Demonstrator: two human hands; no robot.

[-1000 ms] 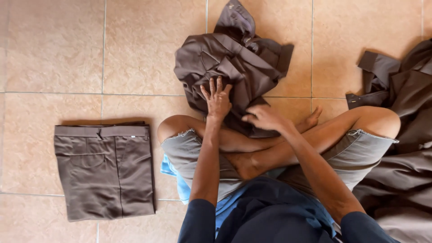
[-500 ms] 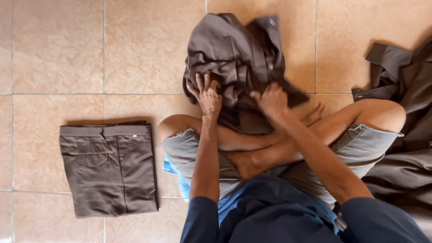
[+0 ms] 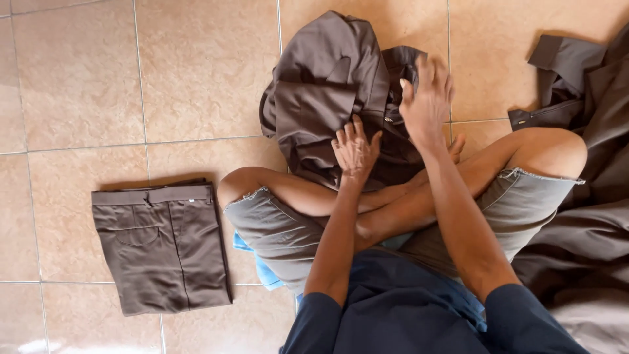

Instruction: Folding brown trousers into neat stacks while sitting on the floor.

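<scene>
Left grip [image 3: 356, 148] pressed flat, open, on crumpled brown garment [image 3: 327, 85]; right grip [image 3: 427, 98] spread wide, hovering just above its right side.

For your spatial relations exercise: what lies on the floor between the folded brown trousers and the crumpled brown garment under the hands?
In the head view, only bare tiled floor separates folded trousers from crumpled garment.

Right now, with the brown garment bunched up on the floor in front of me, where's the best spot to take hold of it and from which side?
Probably the top edge of the crumpled brown garment, coming from above on the far side. There the cloth rises in a raised fold that stands free of the tiled floor. The near part is pinned under the left hand, and the right hand hovers open over the dark inner placket.
</scene>
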